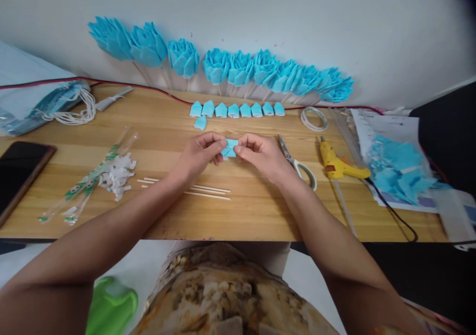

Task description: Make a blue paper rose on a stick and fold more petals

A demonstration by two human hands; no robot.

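Note:
Between my two hands is a small blue folded piece (pixel 230 148), held just above the wooden table. My left hand (pixel 206 151) pinches its left edge between thumb and fingers. On the right edge, my right hand (pixel 258 152) has a similar pinch. Beyond my hands lies a row of several folded blue petals (pixel 233 110), with one more petal (pixel 200 122) in front of the row's left end. Thin wooden sticks (pixel 208 191) lie on the table nearer to me, partly hidden under my left forearm.
Several blue flowers on sticks (pixel 184 58) lean on the wall. Scissors (pixel 293 161), a tape roll (pixel 314 119), a yellow glue gun (pixel 340 164) and blue pieces (pixel 401 168) lie right. White scraps (pixel 118 176), plastic wrappers (pixel 89 178) and a phone (pixel 22 171) lie left.

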